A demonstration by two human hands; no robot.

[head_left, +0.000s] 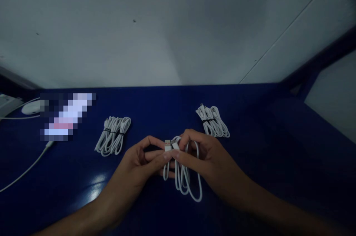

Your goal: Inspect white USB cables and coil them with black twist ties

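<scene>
The left hand (140, 160) and right hand (210, 154) pinch 1 looped white cable (183, 176), thumb tips meeting, above the near middle of a blue tabletop (158, 110); its USB plug (167, 145) points away from the person, loops extending toward them. Beyond lie 2 groups of dark-tied white cables: a left group (113, 138) and a right group (213, 123).

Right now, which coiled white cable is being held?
The loosely looped white cable in the left hand and right hand; the black-tied white cable bundles lie on the glossy blue table.
</scene>
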